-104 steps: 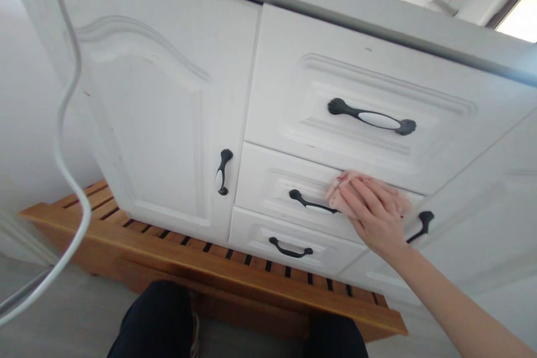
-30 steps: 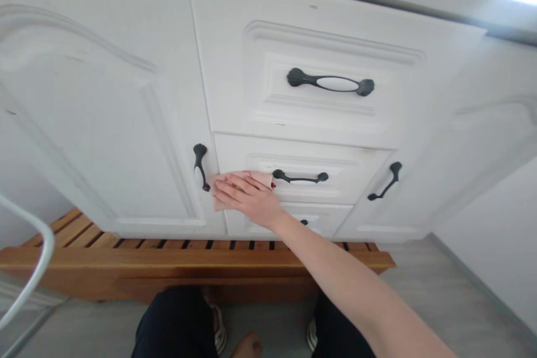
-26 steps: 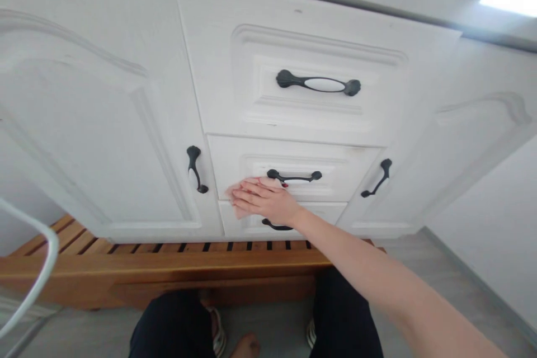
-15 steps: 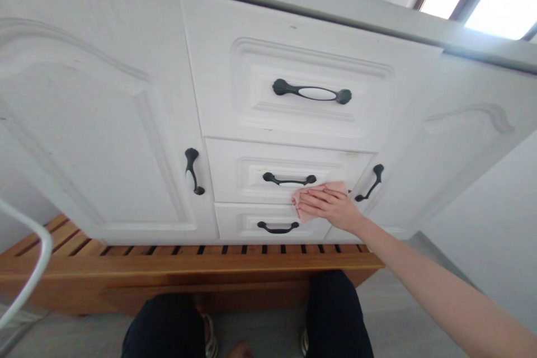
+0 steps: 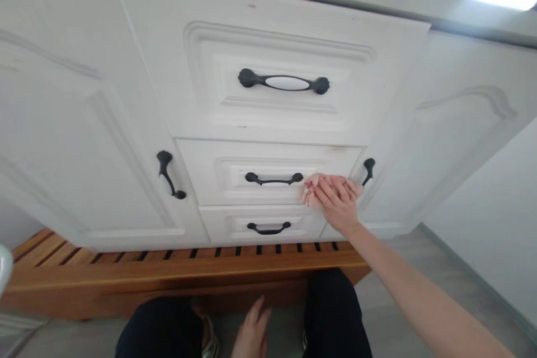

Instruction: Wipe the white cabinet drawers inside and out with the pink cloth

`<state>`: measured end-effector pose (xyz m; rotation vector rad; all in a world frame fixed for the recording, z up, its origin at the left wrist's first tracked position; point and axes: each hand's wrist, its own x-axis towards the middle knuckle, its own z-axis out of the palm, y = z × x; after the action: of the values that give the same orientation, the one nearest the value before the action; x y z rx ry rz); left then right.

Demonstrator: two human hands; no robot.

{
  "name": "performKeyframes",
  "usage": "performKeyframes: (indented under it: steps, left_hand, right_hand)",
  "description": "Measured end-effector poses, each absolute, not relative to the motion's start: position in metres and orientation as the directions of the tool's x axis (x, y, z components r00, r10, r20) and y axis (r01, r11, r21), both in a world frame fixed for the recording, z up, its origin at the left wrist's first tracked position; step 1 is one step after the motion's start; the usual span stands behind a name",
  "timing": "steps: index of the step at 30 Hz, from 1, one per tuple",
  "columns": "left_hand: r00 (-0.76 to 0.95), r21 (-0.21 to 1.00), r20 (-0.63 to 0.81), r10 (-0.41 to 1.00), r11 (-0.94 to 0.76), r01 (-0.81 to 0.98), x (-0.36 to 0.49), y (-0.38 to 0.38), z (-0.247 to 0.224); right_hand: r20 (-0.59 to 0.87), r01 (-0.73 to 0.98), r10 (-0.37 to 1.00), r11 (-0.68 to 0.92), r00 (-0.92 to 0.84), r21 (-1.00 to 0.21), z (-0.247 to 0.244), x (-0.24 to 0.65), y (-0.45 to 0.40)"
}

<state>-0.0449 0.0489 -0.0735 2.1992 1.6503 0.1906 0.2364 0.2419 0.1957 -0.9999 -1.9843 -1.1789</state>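
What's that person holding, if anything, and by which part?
The right hand has a pink cloth by its middle, pressed against the right end of the middle drawer. Nothing shows held in the left hand.

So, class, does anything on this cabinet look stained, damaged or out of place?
Yes: a brownish smudge at the top edge of the middle drawer, above the cloth, and a small dark mark high on the top drawer. Both stand out against the white; whether they are dirt or damage, I can't tell.
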Motion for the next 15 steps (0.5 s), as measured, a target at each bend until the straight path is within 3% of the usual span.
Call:
performKeyframes:
  steps: [1, 3, 6, 11, 13, 15]
  left_hand:
    - [0.342, 0.369, 0.073, 0.937, -0.344, 0.864, -0.037, 0.056, -0.056]
    - [0.264, 0.328, 0.364, 0.893, -0.388, 0.861, -0.02, 0.075, -0.015]
    - [0.208, 0.225, 0.602, 0.77, -0.414, 0.882, -0.004, 0.109, 0.042]
    - [0.233, 0.155, 0.525, 0.819, -0.361, 0.92, -0.01, 0.153, 0.088]
    - [0.286, 0.139, 0.472, 0.834, -0.391, 0.91, -0.015, 0.16, 0.096]
    - [0.309, 0.134, 0.448, 0.839, -0.405, 0.904, -0.017, 0.164, 0.102]
  right_hand:
    - [0.779, 0.831, 0.315, 0.344, -0.542, 0.438, 0.184, 0.237, 0.238]
    - [0.759, 0.833, 0.37, 0.378, -0.536, 0.404, 0.165, 0.238, 0.232]
    - [0.765, 0.867, 0.444, 0.399, -0.467, 0.298, 0.148, 0.231, 0.222]
    - [0.703, 0.828, 0.53, 0.54, -0.474, 0.151, 0.129, 0.22, 0.201]
    - [0.72, 0.818, 0.577, 0.574, -0.386, -0.022, 0.125, 0.216, 0.186]
    - [0.73, 0.765, 0.658, 0.562, -0.185, -0.313, 0.121, 0.209, 0.163]
